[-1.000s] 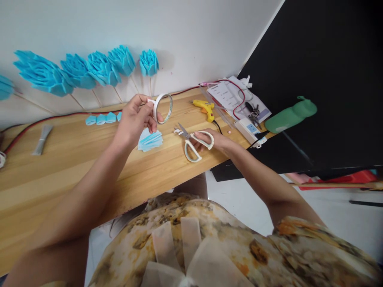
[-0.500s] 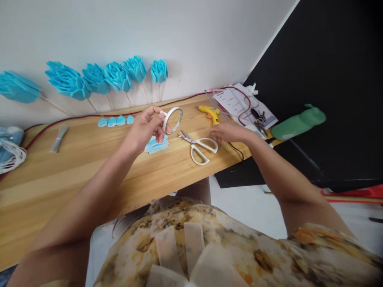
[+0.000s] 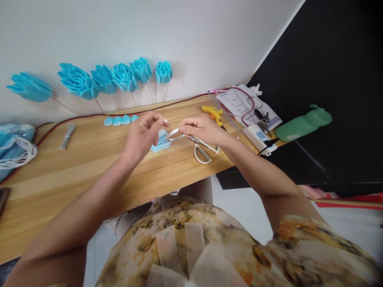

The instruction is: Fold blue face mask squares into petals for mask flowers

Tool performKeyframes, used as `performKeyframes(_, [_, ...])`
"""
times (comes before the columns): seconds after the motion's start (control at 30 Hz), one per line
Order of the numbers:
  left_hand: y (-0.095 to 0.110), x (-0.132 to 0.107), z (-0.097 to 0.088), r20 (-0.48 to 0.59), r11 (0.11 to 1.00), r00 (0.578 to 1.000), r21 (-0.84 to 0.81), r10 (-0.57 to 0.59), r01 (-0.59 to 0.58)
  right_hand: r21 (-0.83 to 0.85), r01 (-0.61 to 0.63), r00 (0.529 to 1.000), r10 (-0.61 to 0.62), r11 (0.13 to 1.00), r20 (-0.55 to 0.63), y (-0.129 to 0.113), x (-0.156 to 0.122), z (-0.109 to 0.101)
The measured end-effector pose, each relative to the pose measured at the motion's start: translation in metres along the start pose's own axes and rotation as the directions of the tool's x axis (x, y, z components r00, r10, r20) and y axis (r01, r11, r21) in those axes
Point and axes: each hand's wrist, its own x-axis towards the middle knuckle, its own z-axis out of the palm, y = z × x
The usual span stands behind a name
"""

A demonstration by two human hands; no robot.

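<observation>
My right hand [image 3: 201, 128] pinches a narrow roll of white tape [image 3: 176, 133], tilted almost edge-on, above the wooden table. To its left, my left hand [image 3: 145, 130] is closed, with a small white piece of tape [image 3: 165, 120] at its thumb and fingertip. A stack of light blue and white strips [image 3: 161, 144] lies on the table below and between the hands. White-handled scissors [image 3: 202, 154] rest under my right hand, their blades partly hidden. Beyond that hand is a yellow glue gun [image 3: 213, 113].
Several blue flowers on sticks [image 3: 103, 79] lean on the wall. Small folded blue pieces [image 3: 117, 120] sit in a row before them. A power strip [image 3: 260, 137], keys [image 3: 262, 119], papers [image 3: 239, 101] and a green bottle [image 3: 302, 124] are at the right; a blue bag [image 3: 14, 137] is left.
The tape roll has passed from my left hand to my right, which moved left from beside the glue gun. My left hand keeps a small white piece. The view shifted slightly.
</observation>
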Motion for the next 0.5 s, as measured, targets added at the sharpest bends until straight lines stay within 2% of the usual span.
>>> performKeyframes(0.07, [0.009,-0.012,-0.022,-0.188,0.998,0.982,-0.063,-0.004,-0.008,-0.028,-0.021,0.997,0.019,0.999,-0.071,0.006,-0.004,-0.004])
performKeyframes(0.17, [0.023,-0.054,-0.055,-0.283,0.998,0.959,-0.044,0.033,-0.047,-0.122,-0.058,0.961,0.023,0.991,-0.274,0.026,-0.005,-0.017])
performKeyframes(0.2, [0.026,-0.074,-0.063,-0.272,1.0,0.962,-0.009,-0.025,0.023,-0.168,-0.07,0.95,0.014,0.983,-0.313,0.036,-0.003,-0.022])
performKeyframes(0.27, [0.024,-0.118,-0.075,-0.159,0.97,0.973,0.148,-0.17,0.193,-0.304,-0.114,0.955,0.02,0.946,-0.296,0.058,0.001,-0.027])
performKeyframes(0.33, [0.013,-0.163,-0.082,-0.098,0.92,0.949,0.233,-0.3,0.315,-0.502,-0.146,0.969,0.022,0.853,-0.245,0.078,0.006,-0.025])
performKeyframes(0.37, [0.004,-0.185,-0.085,-0.043,0.9,0.935,0.258,-0.352,0.351,-0.59,-0.149,0.977,0.025,0.793,-0.214,0.085,0.008,-0.022])
performKeyframes(0.43, [-0.018,-0.223,-0.091,-0.075,0.847,0.909,0.339,-0.411,0.41,-0.703,-0.133,0.988,0.041,0.699,-0.146,0.093,0.012,-0.015])
performKeyframes(0.47, [-0.031,-0.24,-0.095,-0.043,0.828,0.891,0.351,-0.453,0.438,-0.726,-0.123,0.991,0.049,0.677,-0.122,0.094,0.013,-0.012])
performKeyframes(0.5, [-0.045,-0.255,-0.1,-0.067,0.798,0.868,0.364,-0.491,0.48,-0.732,-0.11,0.993,0.053,0.673,-0.101,0.092,0.014,-0.009])
